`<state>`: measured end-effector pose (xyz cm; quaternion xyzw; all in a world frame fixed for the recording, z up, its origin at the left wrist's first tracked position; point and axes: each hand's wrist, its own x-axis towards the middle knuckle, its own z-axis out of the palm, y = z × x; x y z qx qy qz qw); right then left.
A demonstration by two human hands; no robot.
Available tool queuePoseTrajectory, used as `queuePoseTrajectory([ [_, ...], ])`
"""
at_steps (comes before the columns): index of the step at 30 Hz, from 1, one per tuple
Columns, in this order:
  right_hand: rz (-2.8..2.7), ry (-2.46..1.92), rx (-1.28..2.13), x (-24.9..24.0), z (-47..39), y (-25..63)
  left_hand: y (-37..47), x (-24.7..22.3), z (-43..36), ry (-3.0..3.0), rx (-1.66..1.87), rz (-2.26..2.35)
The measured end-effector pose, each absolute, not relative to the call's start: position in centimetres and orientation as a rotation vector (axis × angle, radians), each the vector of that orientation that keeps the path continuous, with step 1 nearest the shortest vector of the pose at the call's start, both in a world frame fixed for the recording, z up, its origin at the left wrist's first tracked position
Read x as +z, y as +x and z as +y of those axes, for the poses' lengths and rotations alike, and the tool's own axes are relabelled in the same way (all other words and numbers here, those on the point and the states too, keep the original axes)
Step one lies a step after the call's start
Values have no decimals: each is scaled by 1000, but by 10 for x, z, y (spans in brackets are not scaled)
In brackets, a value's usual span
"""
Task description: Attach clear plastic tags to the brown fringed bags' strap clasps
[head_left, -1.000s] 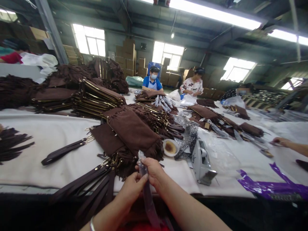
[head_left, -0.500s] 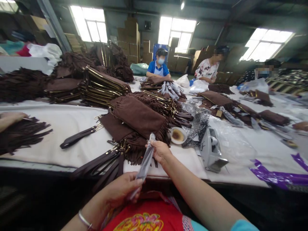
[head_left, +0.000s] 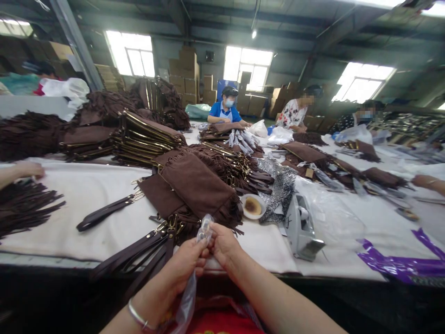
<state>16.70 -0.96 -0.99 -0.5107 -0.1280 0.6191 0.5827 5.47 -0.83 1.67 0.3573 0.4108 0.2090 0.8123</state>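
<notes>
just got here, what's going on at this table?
The person's left hand and right hand hold a clear plastic sleeve near its upper end; the rest hangs below the left hand. Just beyond lie brown fringed bags, with dark straps to the left reaching over the table edge. A small dish and white dispenser stand to the right. Co-workers sit across the table.

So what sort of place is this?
Probably a bag workshop: brown fringed pouches lie heaped on a white-covered table, several people are at it, and cardboard boxes stand stacked behind them.
</notes>
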Motion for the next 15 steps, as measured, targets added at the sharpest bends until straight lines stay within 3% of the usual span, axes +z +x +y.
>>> queuePoseTrajectory([
  [4, -350, -1275, 1324, -11, 1, 172, 42, 13, -21, 862, 327, 962],
  [15, -681, -1425, 1185, -20, 7, 185, 24, 1, -31, 750, 435, 998],
])
